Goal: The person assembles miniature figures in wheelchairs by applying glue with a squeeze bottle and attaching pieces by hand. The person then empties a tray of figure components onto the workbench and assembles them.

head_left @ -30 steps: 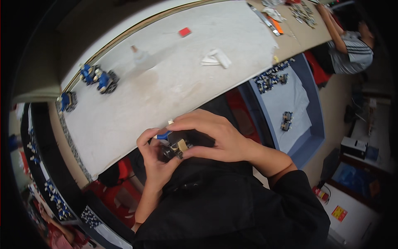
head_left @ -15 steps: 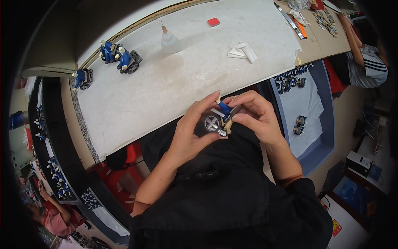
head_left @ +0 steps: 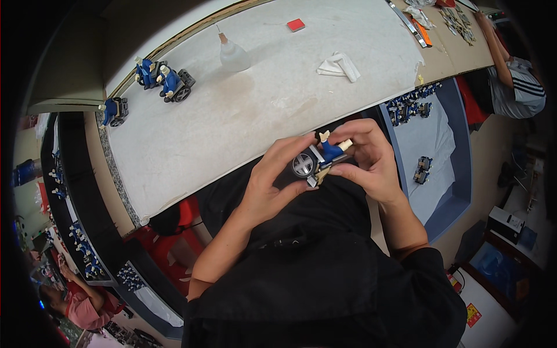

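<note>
Desk [head_left: 243, 110]: long, pale grey top, curving across the upper frame; person seated at its near edge, dark clothing filling the lower centre

Blue tray [head_left: 447, 168], lined with white sheet, just right of the hands, below desk level; small dark-and-blue toy pieces scattered in it, a row along its upper end

Another person's striped sleeve [head_left: 522, 93] at far right edge, arm reaching onto the brown end of the desk

Left hand [head_left: 272, 185]: fingers curled around the toy vehicle [head_left: 316, 162] from the left, thumb and fingertips on its body by the grey spoked wheel. Gripping it

Right hand [head_left: 365, 159]: fingers closed over the same toy from the right and above, tips pressed on the blue figure seated in it. Toy is held between both hands, in the air over the lap, just in front of the desk edge, off the surface

On the desk, well apart from the hands: clear squeeze bottle [head_left: 232, 55] upright near the far edge; folded white cloth [head_left: 339, 66] to its right; three finished toy vehicles [head_left: 165, 81] at far left; small red square [head_left: 296, 25] at the far edge
</note>
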Available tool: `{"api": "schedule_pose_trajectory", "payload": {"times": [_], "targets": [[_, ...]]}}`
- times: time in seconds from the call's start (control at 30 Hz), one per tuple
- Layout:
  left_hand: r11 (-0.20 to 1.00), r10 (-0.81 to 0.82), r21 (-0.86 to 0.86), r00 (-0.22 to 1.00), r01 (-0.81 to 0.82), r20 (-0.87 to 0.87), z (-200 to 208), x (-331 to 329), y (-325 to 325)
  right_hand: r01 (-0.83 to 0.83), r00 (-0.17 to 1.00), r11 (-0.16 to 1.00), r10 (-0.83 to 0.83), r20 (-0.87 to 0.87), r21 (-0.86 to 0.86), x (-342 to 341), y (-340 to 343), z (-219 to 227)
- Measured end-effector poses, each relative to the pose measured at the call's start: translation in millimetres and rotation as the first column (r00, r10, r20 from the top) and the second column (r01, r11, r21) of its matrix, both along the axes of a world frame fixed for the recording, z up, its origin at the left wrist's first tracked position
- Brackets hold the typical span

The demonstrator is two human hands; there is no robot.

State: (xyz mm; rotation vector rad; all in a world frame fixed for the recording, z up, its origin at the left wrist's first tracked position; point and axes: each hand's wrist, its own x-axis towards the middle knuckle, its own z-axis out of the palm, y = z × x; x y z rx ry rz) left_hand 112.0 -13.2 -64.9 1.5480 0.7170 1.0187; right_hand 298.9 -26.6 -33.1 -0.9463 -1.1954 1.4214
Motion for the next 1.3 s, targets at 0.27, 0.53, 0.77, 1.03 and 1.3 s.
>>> {"api": "schedule_pose_trajectory", "payload": {"times": [0.27, 0.53, 0.77, 1.03, 1.3], "targets": [[0.959, -0.28, 0.018, 0.954, 0.283, -0.107, 7.8, -12.7, 4.5, -0.331, 0.769, 0.942, 0.304, 0.563, -0.056, 11.4, 4.5, 11.4], [0.936, -0.318, 0.103, 0.934, 0.336, -0.162, -1.2, -17.1, -9.5, -0.407, 0.726, 0.912, 0.283, 0.627, 0.06, 6.3, -8.4, 16.6], [0.926, -0.377, -0.033, 0.916, 0.377, -0.139, 0.4, -7.8, -7.1, -0.339, 0.761, 0.924, 0.379, 0.526, -0.176, 14.0, -12.4, 14.8], [0.87, -0.31, -0.38, 0.948, 0.314, 0.072, -0.8, 22.9, -9.8, -0.226, 0.9, 0.925, 0.318, 0.299, -0.304, 45.7, -15.7, -11.5], [0.949, -0.295, -0.16, 0.947, 0.273, -0.13, 17.4, -12.0, -2.6, 0.838, 0.513, 0.515, -0.633, 0.58, -0.179, 266.2, -4.4, -68.8]]}}
